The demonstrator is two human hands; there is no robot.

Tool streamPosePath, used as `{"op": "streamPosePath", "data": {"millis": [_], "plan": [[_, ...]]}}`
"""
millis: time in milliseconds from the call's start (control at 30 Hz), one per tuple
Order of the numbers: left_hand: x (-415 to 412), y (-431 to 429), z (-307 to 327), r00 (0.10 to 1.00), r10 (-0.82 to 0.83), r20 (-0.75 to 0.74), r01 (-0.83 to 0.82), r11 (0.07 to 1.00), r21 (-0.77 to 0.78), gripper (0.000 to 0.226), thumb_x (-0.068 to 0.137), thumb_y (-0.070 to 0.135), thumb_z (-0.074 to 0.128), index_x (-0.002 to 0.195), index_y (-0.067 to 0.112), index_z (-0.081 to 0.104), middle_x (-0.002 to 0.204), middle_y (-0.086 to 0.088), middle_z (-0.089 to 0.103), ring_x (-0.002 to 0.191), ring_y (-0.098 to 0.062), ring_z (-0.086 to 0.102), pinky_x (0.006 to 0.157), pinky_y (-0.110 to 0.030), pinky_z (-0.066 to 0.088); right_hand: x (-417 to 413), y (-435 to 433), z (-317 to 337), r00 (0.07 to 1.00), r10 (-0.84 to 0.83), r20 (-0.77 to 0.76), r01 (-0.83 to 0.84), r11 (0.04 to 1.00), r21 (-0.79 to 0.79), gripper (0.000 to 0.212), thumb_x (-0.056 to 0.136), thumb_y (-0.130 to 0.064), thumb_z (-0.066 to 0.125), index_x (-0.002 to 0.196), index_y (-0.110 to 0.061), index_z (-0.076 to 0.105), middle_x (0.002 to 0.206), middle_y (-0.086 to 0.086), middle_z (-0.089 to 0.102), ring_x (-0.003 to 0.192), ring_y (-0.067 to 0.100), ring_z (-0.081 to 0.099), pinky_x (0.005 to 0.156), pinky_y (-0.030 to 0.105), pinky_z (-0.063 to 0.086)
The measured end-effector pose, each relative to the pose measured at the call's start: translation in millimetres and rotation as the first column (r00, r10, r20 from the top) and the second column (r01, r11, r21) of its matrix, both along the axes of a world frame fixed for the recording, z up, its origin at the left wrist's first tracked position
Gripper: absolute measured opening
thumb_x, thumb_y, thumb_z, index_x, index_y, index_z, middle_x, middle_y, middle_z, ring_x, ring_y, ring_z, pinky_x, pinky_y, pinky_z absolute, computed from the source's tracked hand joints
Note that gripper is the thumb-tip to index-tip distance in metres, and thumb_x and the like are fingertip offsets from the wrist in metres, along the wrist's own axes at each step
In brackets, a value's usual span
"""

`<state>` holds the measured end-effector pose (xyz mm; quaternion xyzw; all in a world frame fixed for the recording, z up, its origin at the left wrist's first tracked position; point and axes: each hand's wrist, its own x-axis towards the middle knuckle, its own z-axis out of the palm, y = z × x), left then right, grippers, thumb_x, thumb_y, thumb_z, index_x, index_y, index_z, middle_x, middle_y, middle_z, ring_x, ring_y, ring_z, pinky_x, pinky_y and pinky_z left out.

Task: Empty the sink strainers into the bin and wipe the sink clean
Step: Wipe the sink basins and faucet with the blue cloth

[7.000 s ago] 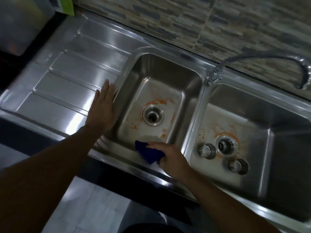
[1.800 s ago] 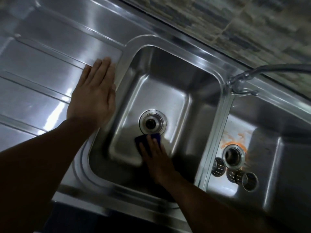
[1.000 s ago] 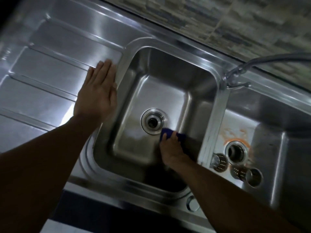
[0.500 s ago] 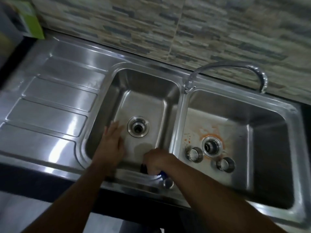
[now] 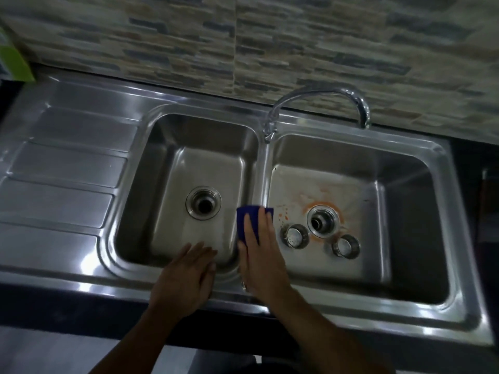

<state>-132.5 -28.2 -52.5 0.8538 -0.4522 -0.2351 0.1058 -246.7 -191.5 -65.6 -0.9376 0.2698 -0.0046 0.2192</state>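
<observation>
A steel double sink fills the view. The left basin (image 5: 205,163) looks free of stains around its open drain (image 5: 203,203). The right basin (image 5: 318,182) has orange stains around its drain (image 5: 323,220). Two metal strainers (image 5: 294,236) (image 5: 346,246) lie on the right basin's floor beside that drain. My right hand (image 5: 259,255) presses a blue cloth (image 5: 248,214) flat onto the divider between the basins. My left hand (image 5: 186,276) rests flat, fingers apart, on the front rim of the left basin.
A ribbed steel drainboard (image 5: 64,179) extends to the left. A curved chrome tap (image 5: 318,103) rises behind the divider, its spout over the right basin. A green box (image 5: 12,60) stands at the far left against the stone-tile wall.
The orange stains in the left basin are gone. My left hand moved from the drainboard edge to the front rim. My right hand brought the cloth out of the left basin onto the divider.
</observation>
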Motion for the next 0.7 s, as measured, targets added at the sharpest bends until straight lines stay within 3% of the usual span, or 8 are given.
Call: {"op": "streamPosePath", "data": {"millis": [100,267,433,567,700], "plan": [[2,-1,1,0.997,0.069,-0.044,-0.069,0.998,-0.011,0.051,0.096,0.038,0.034,0.127,0.016,0.069,0.132,-0.008,0.068,0.130,-0.026,0.059,0.113,-0.039,0.040,53,-53,-8,0.990,-0.113,0.080,0.104,0.990,0.099,0.053,0.107,-0.019,0.038,0.158,-0.014,0.026,0.168,0.014,0.004,0.156,0.031,-0.004,0.122,0.051,0.027],[1,-4,0,0.984,0.147,-0.097,-0.148,0.989,-0.004,0.062,0.093,0.044,0.027,0.133,0.016,0.065,0.143,-0.011,0.059,0.140,-0.031,0.049,0.113,-0.042,0.041,111,-126,-6,0.972,-0.179,0.155,0.153,0.974,0.166,0.049,0.107,-0.019,0.038,0.156,-0.015,0.032,0.168,0.009,0.010,0.156,0.027,0.004,0.124,0.045,0.026],[2,-5,1,0.977,0.171,-0.130,-0.167,0.985,0.039,0.070,0.090,0.049,0.020,0.140,0.020,0.059,0.151,-0.007,0.051,0.147,-0.026,0.039,0.118,-0.038,0.035,68,-74,-6,0.928,-0.265,0.262,0.208,0.951,0.228,0.049,0.107,-0.022,0.040,0.155,-0.023,0.035,0.169,-0.001,0.008,0.156,0.021,0.012,0.120,0.038,0.035],[4,-7,2,0.974,0.181,-0.134,-0.169,0.981,0.093,0.065,0.092,0.048,0.023,0.143,0.025,0.054,0.154,-0.002,0.048,0.149,-0.021,0.036,0.119,-0.037,0.034,6,-9,-13,0.963,-0.178,0.201,0.140,0.972,0.190,0.050,0.106,-0.020,0.044,0.155,-0.022,0.036,0.169,0.001,0.008,0.157,0.021,0.008,0.122,0.035,0.031],[5,-12,7,0.986,0.130,-0.102,-0.122,0.989,0.083,0.069,0.090,0.048,0.020,0.142,0.022,0.056,0.151,-0.001,0.052,0.146,-0.020,0.042,0.120,-0.034,0.031,20,-25,-8,0.955,-0.195,0.222,0.137,0.958,0.250,0.049,0.106,-0.017,0.044,0.154,-0.020,0.038,0.169,0.003,0.011,0.156,0.023,0.010,0.123,0.034,0.028]]}}
